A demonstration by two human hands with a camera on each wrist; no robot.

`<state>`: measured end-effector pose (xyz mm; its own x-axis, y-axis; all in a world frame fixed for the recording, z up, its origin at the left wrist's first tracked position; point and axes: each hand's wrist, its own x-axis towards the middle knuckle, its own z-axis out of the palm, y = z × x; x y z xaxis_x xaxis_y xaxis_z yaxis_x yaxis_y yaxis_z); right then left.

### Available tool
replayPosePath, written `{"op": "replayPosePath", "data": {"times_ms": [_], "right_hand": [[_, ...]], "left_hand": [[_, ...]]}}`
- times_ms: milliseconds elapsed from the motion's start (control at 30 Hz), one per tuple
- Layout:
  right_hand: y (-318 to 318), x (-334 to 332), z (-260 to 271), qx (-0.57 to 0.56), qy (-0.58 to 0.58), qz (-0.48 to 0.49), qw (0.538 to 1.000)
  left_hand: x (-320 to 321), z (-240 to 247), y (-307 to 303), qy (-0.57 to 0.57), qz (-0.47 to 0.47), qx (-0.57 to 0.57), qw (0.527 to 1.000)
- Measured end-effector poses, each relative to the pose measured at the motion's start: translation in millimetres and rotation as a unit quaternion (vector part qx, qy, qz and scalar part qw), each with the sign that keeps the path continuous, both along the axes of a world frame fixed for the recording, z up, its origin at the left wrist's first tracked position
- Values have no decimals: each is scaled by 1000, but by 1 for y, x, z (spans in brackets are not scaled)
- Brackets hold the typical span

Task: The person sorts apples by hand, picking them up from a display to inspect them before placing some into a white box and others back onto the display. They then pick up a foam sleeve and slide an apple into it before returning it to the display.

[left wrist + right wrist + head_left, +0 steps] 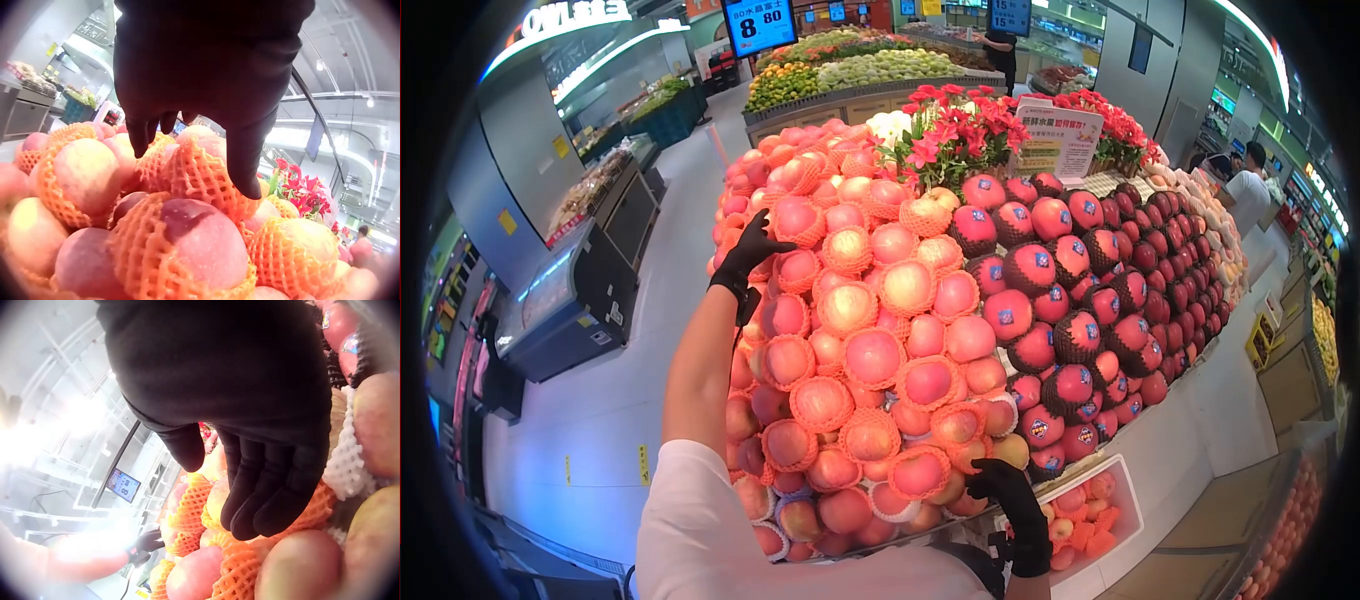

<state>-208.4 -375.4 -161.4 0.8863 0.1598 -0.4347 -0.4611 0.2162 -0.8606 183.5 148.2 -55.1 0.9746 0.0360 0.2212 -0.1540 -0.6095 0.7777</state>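
Apples in pink-orange foam nets (pixel 875 358) (pixel 206 247) fill a large heap. At its left side, my black-gloved left hand (pixel 745 258) (pixel 206 69) is spread with the thumb apart, over a netted apple (pixel 797 220); in the left wrist view the thumb lies against the net. My right hand (pixel 1012 505) (pixel 231 394), also gloved, reaches to the heap's front right corner, fingers bent loosely downward beside netted and bare apples (pixel 300 565). Nothing is seen held in either hand; the right fingertips' contact is unclear.
Dark red apples in black nets (pixel 1075 330) lie right of the heap. Red flowers (pixel 965 130) and a sign (pixel 1055 140) stand behind. A white foam box (pixel 1135 510) with netted fruit sits at the lower right. Another person (pixel 1252 190) is at the far right.
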Motion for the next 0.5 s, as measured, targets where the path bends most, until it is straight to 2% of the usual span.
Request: {"op": "replayPosePath", "data": {"times_ms": [33, 133, 267, 433, 500], "right_hand": [[-1, 0, -1, -3, -3, 5, 1000], [2, -3, 10, 9, -20, -12, 1000], [-1, -7, 20, -102, -95, 19, 990], [-3, -8, -6, -188, -200, 18, 961], [1, -10, -7, -206, -236, 19, 950]], "left_hand": [[8, -13, 12, 9, 30, 20, 999], [14, -21, 25, -3, 73, -36, 997], [4, -26, 43, -45, 40, -28, 998], [-67, 0, 30, -26, -35, -80, 996], [-100, 6, 23, -18, -34, -78, 996]]}}
